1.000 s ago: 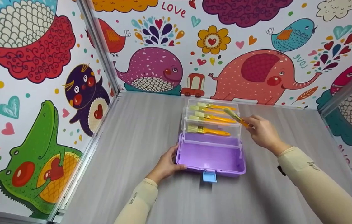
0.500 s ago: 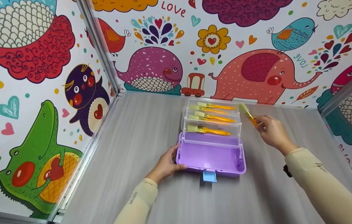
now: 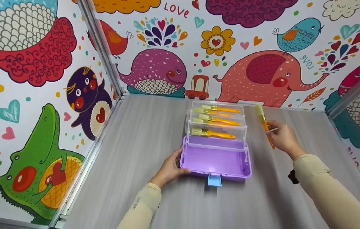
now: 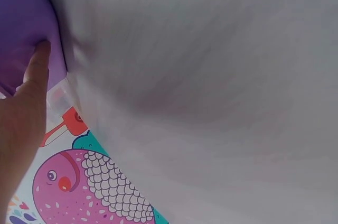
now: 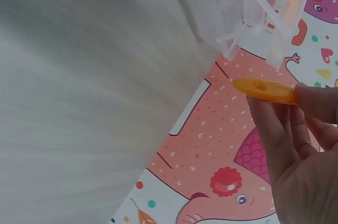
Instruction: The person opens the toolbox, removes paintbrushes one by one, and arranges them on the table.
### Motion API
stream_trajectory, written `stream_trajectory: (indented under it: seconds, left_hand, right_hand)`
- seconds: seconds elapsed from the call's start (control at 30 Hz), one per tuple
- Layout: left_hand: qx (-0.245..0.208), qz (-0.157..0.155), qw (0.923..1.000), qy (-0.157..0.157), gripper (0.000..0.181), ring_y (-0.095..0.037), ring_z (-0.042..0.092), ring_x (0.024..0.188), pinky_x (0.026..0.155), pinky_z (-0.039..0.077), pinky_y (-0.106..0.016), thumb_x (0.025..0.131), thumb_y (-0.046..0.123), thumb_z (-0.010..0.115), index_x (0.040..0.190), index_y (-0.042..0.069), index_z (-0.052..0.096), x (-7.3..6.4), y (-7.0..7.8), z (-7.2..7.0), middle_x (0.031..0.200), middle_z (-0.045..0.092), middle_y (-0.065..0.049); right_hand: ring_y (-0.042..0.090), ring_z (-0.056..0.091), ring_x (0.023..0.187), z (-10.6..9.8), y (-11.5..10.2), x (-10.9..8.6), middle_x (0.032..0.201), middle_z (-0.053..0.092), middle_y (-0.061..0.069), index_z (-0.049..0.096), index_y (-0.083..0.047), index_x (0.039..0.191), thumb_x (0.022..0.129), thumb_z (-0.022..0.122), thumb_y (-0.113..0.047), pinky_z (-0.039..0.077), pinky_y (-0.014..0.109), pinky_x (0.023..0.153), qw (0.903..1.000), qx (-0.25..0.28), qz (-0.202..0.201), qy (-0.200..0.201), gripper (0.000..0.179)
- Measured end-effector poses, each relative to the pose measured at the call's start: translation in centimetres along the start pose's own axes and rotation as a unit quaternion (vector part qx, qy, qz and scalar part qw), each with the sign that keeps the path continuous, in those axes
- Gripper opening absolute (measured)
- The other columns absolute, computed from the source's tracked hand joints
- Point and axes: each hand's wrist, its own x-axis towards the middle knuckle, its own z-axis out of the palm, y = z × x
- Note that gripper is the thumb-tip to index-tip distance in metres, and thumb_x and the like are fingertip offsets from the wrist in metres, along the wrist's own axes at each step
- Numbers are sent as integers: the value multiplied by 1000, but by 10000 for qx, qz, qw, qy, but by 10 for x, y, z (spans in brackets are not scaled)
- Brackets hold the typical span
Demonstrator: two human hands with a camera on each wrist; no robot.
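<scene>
A purple toolbox stands open on the table in the head view, its blue latch hanging at the front. Tiered clear trays rise behind its bin and hold several orange-handled paintbrushes, the lowest paintbrush being nearest the bin. My left hand holds the front left corner, thumb at the front rim and fingers along the side; the left wrist view shows a finger against the purple wall. Right of the trays, my right hand pinches another paintbrush by its handle, bristles pointing away from me.
The grey table runs back to a patterned wall close behind the trays. Another patterned wall borders the left side, and metal rails stand at the corners.
My right hand has carried its paintbrush rightward from over the trays to beside them, and the brush has turned more upright in view. The left hand and toolbox stay put.
</scene>
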Motion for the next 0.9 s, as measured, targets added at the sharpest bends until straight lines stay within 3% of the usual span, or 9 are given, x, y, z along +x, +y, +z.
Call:
stream_trajectory:
  seconds: [0.27, 0.4, 0.63, 0.73, 0.9]
  left_hand:
    - [34, -8, 10000, -15, 99, -37, 43, 135, 113, 34, -45, 72, 6, 89, 154, 3, 33, -1, 0, 0, 147, 46, -22]
    - [63, 49, 10000, -47, 99, -37, 44, 135, 112, 35, -46, 73, 8, 89, 153, 1, 32, -1, 0, -1, 147, 45, -23]
    - [138, 7, 9999, -43, 99, -37, 44, 135, 112, 35, -46, 74, 10, 89, 154, 2, 32, -1, 0, -1, 147, 45, -22]
    - [112, -24, 9999, -20, 98, -38, 43, 135, 112, 35, -47, 73, 9, 89, 154, 3, 32, -1, 0, 0, 147, 45, -22]
    - [104, -30, 9999, -6, 98, -38, 42, 136, 113, 34, -47, 74, 9, 89, 154, 3, 32, -1, -1, 0, 148, 44, -23]
  right_hand:
    - [44, 60, 105, 13, 15, 3, 122, 58, 29, 50, 8, 136, 94, 58, -1, 55, 55, 86, 9993, -80, 354, -63, 44]
    - [44, 62, 101, 24, 26, 4, 116, 62, 31, 54, 11, 132, 91, 60, 1, 57, 52, 83, 9993, -163, 329, 24, 42]
    - [30, 65, 81, 39, 42, 0, 114, 62, 32, 55, 12, 130, 86, 60, 3, 59, 35, 59, 9953, 370, 852, -284, 45]
    - [26, 64, 76, 45, 47, -2, 117, 60, 34, 53, 13, 130, 86, 60, 4, 59, 34, 57, 9914, 592, 1076, -443, 46]
    - [25, 62, 80, 54, 54, -3, 119, 59, 33, 53, 15, 129, 86, 58, 4, 59, 33, 60, 9879, 636, 1301, -561, 45]
